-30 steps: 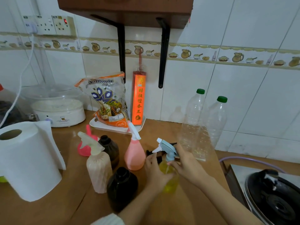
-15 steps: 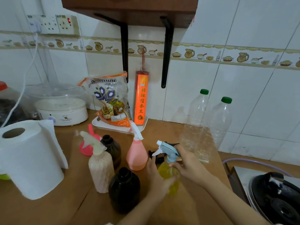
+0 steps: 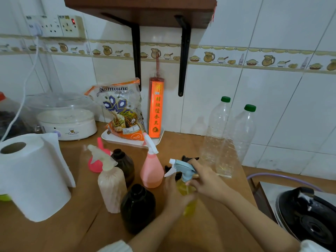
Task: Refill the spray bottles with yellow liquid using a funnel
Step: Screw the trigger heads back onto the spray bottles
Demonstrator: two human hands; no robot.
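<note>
A spray bottle holding yellow liquid (image 3: 187, 192) stands on the wooden counter (image 3: 54, 233). My left hand (image 3: 175, 195) grips its body from the left. My right hand (image 3: 205, 180) grips the collar of its pale blue trigger head (image 3: 181, 168). A pink spray bottle (image 3: 152, 171) stands just behind to the left. A beige spray bottle (image 3: 111, 186) stands further left. Two dark brown bottles without tops, one near (image 3: 137, 208) and one farther back (image 3: 124, 163), stand between them. A pink funnel (image 3: 96, 161) lies mouth-down behind the beige bottle. Black trigger heads (image 3: 189, 159) lie behind my hands.
A paper towel roll (image 3: 31, 175) stands at the left. Two clear plastic bottles with green caps (image 3: 229, 137) stand by the tiled wall. A white steamer (image 3: 67, 119), a rice bag (image 3: 123, 113) on a white tray and an orange incense pack (image 3: 156, 108) fill the back. A black pot (image 3: 309, 215) sits at right.
My hands stay on the yellow bottle and its blue head, with my right hand shifting slightly round the collar. The view has drifted a little.
</note>
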